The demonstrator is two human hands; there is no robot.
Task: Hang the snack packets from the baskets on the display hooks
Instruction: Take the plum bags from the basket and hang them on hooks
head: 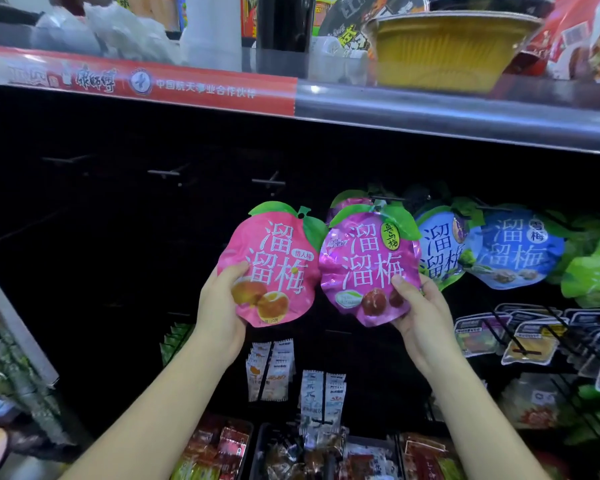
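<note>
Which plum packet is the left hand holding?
The light pink packet with orange fruit halves, leftmost. The right hand holds the magenta packet; the blue packets hang further right.

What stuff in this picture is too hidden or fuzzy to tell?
All in the head view:
Whether the purple packet is on a hook: its top is blurred against the dark.
The packet behind it: mostly covered by the purple one.
Fingers of the left hand and right hand, thumbs aside: behind the pink packet and purple packet.
Print on the white sachets: too small.

Probably a shop: packets (515,252) on display hooks (268,182).
</note>
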